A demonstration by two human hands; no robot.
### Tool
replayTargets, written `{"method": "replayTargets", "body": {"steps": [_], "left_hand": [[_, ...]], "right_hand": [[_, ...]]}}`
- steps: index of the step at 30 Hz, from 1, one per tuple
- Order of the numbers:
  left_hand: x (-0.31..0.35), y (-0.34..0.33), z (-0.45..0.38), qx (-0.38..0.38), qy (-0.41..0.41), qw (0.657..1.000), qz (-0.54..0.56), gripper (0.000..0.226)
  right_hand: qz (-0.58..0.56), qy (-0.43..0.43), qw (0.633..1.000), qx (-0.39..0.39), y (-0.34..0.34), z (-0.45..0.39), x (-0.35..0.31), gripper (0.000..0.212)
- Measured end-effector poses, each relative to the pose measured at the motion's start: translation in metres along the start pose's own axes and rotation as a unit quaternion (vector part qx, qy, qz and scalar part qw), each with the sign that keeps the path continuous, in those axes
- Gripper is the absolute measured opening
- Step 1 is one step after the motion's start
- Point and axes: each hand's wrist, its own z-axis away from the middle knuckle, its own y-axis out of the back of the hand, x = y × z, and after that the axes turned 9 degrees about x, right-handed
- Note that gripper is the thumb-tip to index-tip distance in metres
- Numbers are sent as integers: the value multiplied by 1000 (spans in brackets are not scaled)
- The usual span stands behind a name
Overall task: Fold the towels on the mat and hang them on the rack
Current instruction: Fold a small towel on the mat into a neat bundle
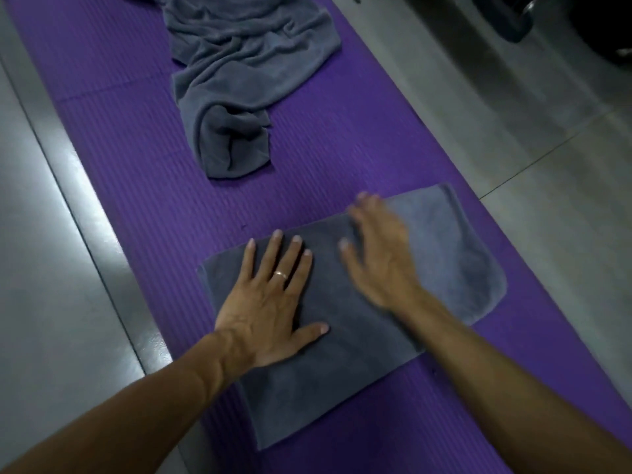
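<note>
1. Head view: a folded grey towel [342, 336] is laid flat on the purple mat [119, 148].
2. The left hand [270, 302] is pressed flat on it, fingers straight and spread.
3. The right hand [379, 258], blurred, is held over the towel with fingers extended; nothing is gripped.
4. A crumpled grey towel [239, 80] is seen farther up the mat.
</note>
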Motion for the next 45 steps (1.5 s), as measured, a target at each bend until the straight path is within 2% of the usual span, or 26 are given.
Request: {"method": "replayTargets", "body": {"steps": [1, 2, 5, 8, 10, 11, 13, 15, 17, 19, 21, 22, 25, 27, 29, 31, 33, 35, 38, 41, 43, 45], "left_hand": [[0, -1, 0, 5, 2, 1000, 4, 107], [0, -1, 0, 5, 0, 1000, 6, 110], [1, 1, -1, 0, -6, 1000, 4, 114], [0, 2, -2, -1, -13, 1000, -9, 116], [0, 3, -2, -12, -9, 1000, -16, 117], [2, 6, -3, -17, -1, 1000, -17, 118], [12, 14, -8, -15, 19, 1000, -9, 115], [34, 13, -10, 28, 0, 999, 31, 97], [59, 4, -4, 49, -52, 995, 66, 82], [70, -8, 7, 26, -83, 995, 50, 86], [68, -16, 12, 8, -97, 995, 22, 96], [66, -17, 13, 4, -104, 994, 13, 99], [65, -16, 11, 12, -115, 993, -8, 101], [65, -16, 10, 3, -116, 993, -18, 100], [64, -15, 10, 4, -118, 993, -21, 96], [69, -15, 16, 15, -149, 989, -10, 83], [80, -19, 29, 23, -199, 980, 0, 74], [86, -22, 43, 4, -220, 975, -7, 80], [74, -23, 58, 5, -235, 971, -32, 74], [59, -22, 70, 12, -262, 964, -41, 65], [53, -23, 76, 8, -281, 958, -49, 61], [51, -22, 77, 5, -296, 953, -60, 57]], "right_hand": [[16, 53, 995, -80, -3, 11, 1, 61], [42, 65, 988, -134, -2, 12, 16, 65], [132, -66, 975, -166, 11, -11, 85, 68], [157, -246, 928, -234, 32, -41, 135, 71], [215, -273, 906, -241, 39, -51, 134, 75], [236, -257, 912, -216, 40, -52, 123, 75], [211, -194, 949, -129, 41, -44, 91, 69], [109, -128, 984, -57, 39, -15, 50, 58], [23, -92, 995, -21, 33, 28, 15, 50], [-8, -57, 996, -66, 32, 69, 4, 50], [60, -15, 987, -151, 41, 97, 29, 59], [112, -22, 978, -176, 48, 104, 54, 63], [192, -161, 944, -214, 70, 100, 120, 64], [164, -256, 928, -215, 77, 92, 137, 67], [110, -362, 914, -142, 81, 89, 136, 72], [85, -436, 895, -50, 82, 90, 130, 60], [18, -517, 856, -3, 85, 87, 127, 41], [-89, -592, 801, 16, 91, 84, 126, 31], [-205, -647, 731, 65, 111, 90, 123, 21], [-263, -673, 682, 113, 141, 128, 117, 32], [-233, -684, 685, 91, 151, 168, 108, 28], [-149, -680, 717, 34, 149, 201, 97, 23]]}}
